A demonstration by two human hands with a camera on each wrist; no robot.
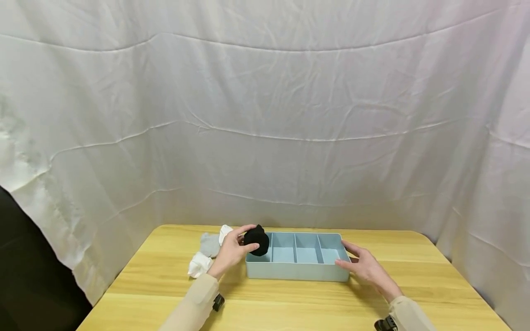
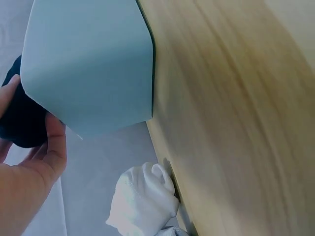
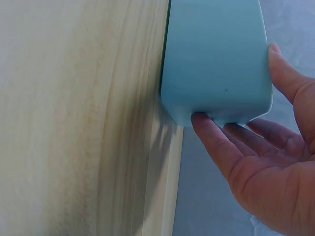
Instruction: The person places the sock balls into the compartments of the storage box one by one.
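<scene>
A light blue divided tray (image 1: 290, 272) lies on the wooden table, seen from the side in the left wrist view (image 2: 88, 64) and the right wrist view (image 3: 216, 54). My left hand (image 1: 232, 250) grips a black sock ball (image 1: 257, 240) over the tray's leftmost compartment; the same sock ball (image 2: 19, 118) shows dark behind my fingers (image 2: 56, 142). My right hand (image 1: 364, 264) rests open against the tray's right end, with straight fingers (image 3: 211, 142) touching its wall. The other compartments show nothing in them.
A grey sock ball (image 1: 210, 244) and white sock balls (image 1: 200, 264) lie on the table left of the tray; one white ball (image 2: 142, 199) shows in the left wrist view. A white cloth backdrop (image 1: 265, 115) surrounds the table (image 1: 290, 308).
</scene>
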